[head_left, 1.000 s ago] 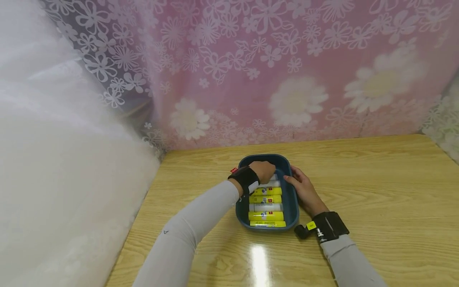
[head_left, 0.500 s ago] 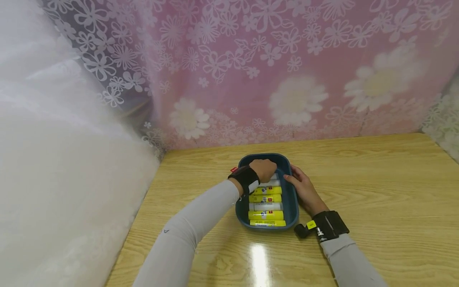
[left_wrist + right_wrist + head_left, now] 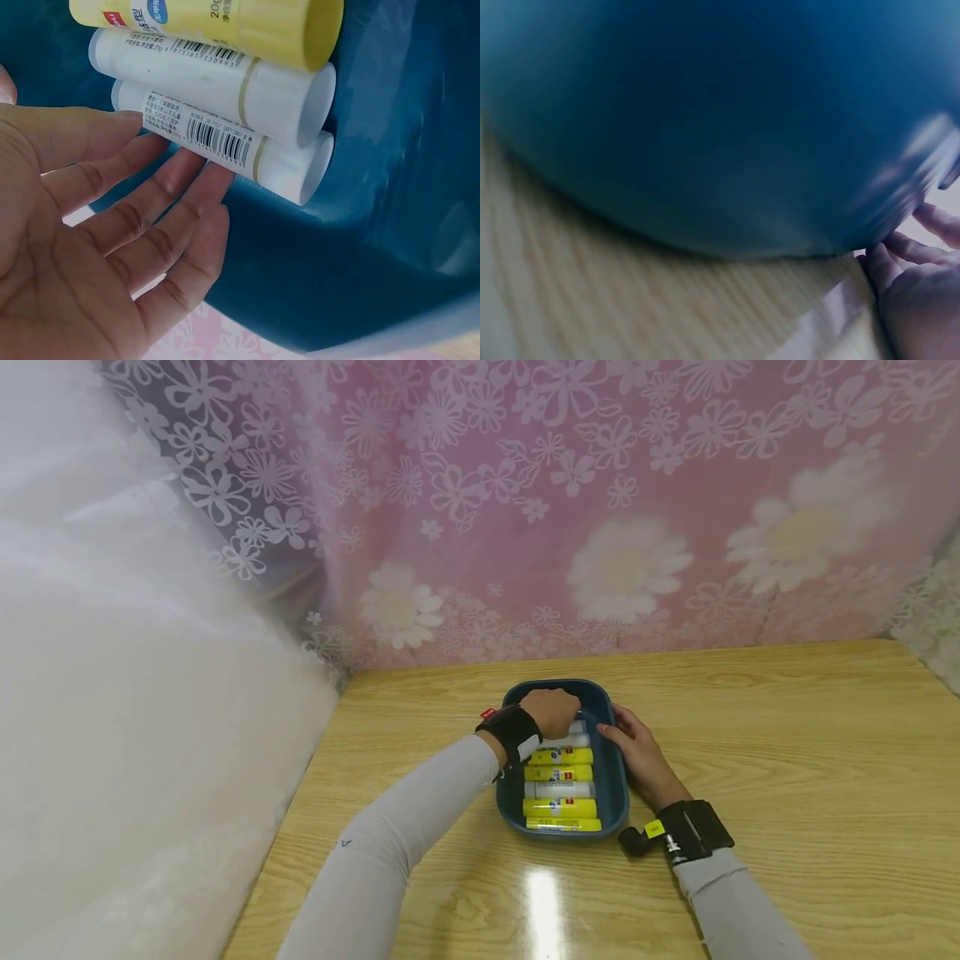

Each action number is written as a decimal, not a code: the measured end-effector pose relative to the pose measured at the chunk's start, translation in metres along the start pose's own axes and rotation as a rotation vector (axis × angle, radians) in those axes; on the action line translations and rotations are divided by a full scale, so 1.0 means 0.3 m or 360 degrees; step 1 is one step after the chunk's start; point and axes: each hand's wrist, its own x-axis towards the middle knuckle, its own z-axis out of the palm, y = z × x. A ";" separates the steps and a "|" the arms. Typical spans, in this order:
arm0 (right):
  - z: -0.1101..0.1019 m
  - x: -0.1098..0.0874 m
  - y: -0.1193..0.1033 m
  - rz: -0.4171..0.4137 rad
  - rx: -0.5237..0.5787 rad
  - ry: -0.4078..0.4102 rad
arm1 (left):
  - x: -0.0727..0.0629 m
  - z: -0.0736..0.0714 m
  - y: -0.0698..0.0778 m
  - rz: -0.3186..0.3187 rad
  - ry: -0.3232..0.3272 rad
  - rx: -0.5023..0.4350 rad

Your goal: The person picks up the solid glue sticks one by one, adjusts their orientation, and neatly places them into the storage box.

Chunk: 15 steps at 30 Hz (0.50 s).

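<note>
A dark blue oval-cornered plastic box [image 3: 615,802] stands on the table, holding a row of yellow and white glue sticks. My left hand [image 3: 551,712] reaches into its far end. In the left wrist view, the left thumb and fingertips pinch the last white glue stick [image 3: 217,142], the fingertips partly hidden behind it. Beside that one lies another white glue stick [image 3: 210,82], then a yellow glue stick [image 3: 225,22]. My right hand [image 3: 637,756] grips the box's right side, thumb at the rim and fingers outside. The right wrist view shows those fingers [image 3: 915,247] against the outer wall.
The wood-grain table [image 3: 787,760] spreads around the box. A pink flowered curtain [image 3: 510,552] hangs behind its back edge, and a white translucent sheet [image 3: 150,735] hangs at the left. Black camera straps [image 3: 693,831] wrap both wrists.
</note>
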 end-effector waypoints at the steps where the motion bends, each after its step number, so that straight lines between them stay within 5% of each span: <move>1: 0.000 -0.001 -0.001 0.0004 -0.0003 0.0000 | -0.002 0.000 0.000 0.0004 0.0001 -0.0003; 15: 0.000 0.006 0.013 -0.0015 -0.0028 0.0001 | 0.005 0.007 -0.014 -0.0008 0.0016 -0.0069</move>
